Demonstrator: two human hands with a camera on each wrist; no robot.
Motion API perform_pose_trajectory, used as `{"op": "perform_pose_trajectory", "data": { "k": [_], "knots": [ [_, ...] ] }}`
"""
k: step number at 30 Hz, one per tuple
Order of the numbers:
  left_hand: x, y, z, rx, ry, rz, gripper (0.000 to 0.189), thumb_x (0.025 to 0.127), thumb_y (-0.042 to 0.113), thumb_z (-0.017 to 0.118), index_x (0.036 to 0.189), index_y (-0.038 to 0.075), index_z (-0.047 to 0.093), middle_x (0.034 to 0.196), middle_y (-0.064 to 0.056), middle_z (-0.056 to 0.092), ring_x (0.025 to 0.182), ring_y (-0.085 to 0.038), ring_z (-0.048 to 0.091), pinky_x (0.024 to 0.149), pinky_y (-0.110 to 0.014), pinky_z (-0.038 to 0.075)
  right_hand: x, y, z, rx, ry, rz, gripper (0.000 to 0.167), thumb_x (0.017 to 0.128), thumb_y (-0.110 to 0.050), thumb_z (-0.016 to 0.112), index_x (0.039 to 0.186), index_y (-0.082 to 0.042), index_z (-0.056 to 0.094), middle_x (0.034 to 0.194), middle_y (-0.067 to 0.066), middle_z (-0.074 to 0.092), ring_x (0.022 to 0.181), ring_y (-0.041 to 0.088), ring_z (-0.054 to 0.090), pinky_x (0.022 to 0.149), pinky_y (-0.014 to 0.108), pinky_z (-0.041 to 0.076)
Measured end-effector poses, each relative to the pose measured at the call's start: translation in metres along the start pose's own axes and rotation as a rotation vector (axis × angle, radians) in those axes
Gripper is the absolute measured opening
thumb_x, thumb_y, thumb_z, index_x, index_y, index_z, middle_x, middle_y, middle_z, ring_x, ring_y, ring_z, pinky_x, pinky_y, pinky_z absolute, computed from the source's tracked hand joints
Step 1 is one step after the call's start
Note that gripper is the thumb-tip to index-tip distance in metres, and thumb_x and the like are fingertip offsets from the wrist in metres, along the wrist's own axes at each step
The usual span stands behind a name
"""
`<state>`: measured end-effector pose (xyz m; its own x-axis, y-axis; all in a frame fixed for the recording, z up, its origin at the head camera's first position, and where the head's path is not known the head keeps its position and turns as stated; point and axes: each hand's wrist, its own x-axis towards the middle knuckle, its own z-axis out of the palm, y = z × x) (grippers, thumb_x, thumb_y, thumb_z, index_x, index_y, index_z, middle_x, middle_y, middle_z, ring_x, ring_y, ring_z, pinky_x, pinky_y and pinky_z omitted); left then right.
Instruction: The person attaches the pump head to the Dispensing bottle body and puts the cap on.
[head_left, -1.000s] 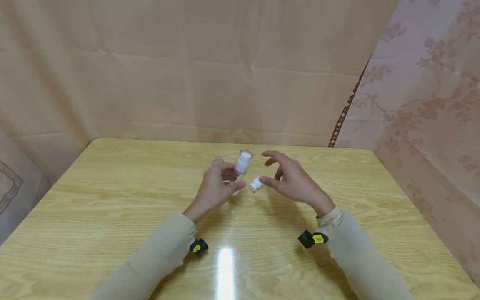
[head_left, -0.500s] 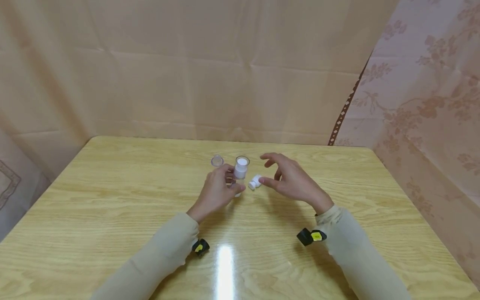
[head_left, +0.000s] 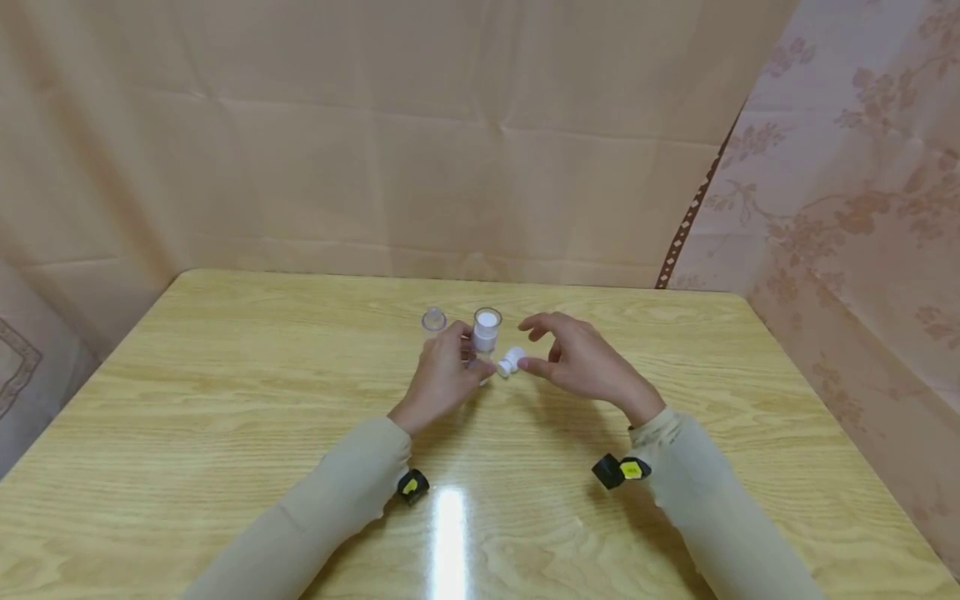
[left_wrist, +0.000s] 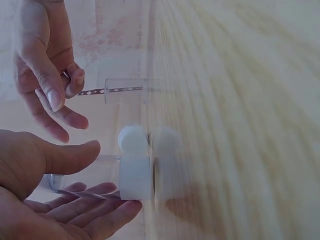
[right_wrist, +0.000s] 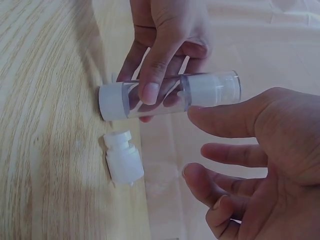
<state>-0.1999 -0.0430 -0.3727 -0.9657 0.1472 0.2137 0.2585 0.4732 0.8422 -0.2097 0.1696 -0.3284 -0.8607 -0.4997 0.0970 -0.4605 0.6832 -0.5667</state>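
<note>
My left hand [head_left: 442, 372] grips a slim clear bottle [right_wrist: 160, 97] with a white base and a white collar inside its upper end. Thumb in front and fingers behind, it keeps the bottle nearly upright, base at the tabletop. In the right wrist view a small white pump top [right_wrist: 123, 162] lies on its side beside the base. Holding nothing, my right hand [head_left: 585, 360] hovers right of the bottle with loosely bent fingers. Its thumb overlaps the pump top in the head view; the right wrist view shows a gap between them.
A clear cap [head_left: 433, 320] stands behind the left hand. The left wrist view shows a clear cylinder [left_wrist: 125, 91] past the pump top; whether it is that cap, I cannot tell. The wood-grain table [head_left: 262, 375] backs onto a beige curtain [head_left: 337, 167].
My left hand has lowered the bottle toward the tabletop, and it now stands straighter. That hand has shifted slightly right, closer to the pump top. The right hand has barely moved.
</note>
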Motion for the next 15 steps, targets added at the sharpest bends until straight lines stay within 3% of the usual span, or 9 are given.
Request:
{"op": "perform_pose_trajectory", "data": {
  "k": [15],
  "knots": [
    [0.0013, -0.0036, 0.0005, 0.019, -0.011, -0.039, 0.044, 0.080, 0.002, 0.084, 0.116, -0.005, 0.060, 0.116, -0.025, 0.070, 0.105, -0.035, 0.071, 0.092, -0.045, 0.056, 0.0000, -0.0055, -0.0005, -0.013, -0.013, -0.002, 0.048, 0.092, -0.017, 0.076, 0.135, -0.003, 0.059, 0.123, 0.021, 0.065, 0.070, 0.016, 0.061, 0.062, 0.032, 0.052]
  ]
}}
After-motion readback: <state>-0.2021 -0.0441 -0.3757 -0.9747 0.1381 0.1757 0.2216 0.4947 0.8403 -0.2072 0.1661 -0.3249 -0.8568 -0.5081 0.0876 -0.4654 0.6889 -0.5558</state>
